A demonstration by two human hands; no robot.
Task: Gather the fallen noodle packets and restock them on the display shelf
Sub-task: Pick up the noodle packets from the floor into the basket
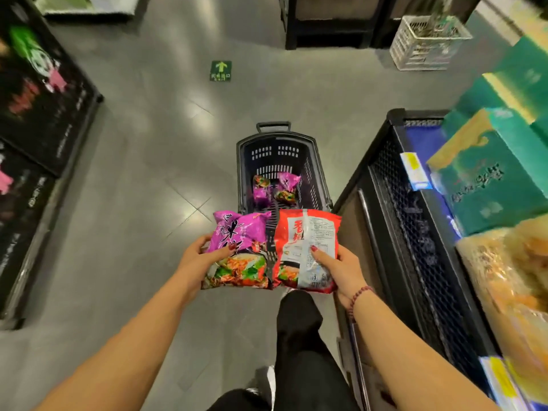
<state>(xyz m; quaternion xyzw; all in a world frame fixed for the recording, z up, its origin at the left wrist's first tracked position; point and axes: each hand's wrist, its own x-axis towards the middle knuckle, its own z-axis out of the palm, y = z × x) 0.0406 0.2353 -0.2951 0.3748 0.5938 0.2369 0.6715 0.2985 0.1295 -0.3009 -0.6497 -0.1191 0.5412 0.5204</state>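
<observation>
My left hand point(198, 259) grips a purple noodle packet point(237, 232) by its left edge, thumb on top. Beside it, my right hand point(336, 266) holds a red noodle packet point(296, 232) with its printed back showing, thumb pressed on the label. Both packets hover side by side above the near end of a dark plastic basket point(311, 167) standing on the floor. Two more purple packets point(274, 186) lie inside the basket at its bottom.
A black mesh display shelf point(415, 221) runs along the right, carrying green boxes point(489, 173) and yellow bagged goods point(510, 280). Dark shelving point(38, 114) lines the left. A white crate point(427, 43) stands at the far right. My dark-trousered leg point(299, 336) is below the packets.
</observation>
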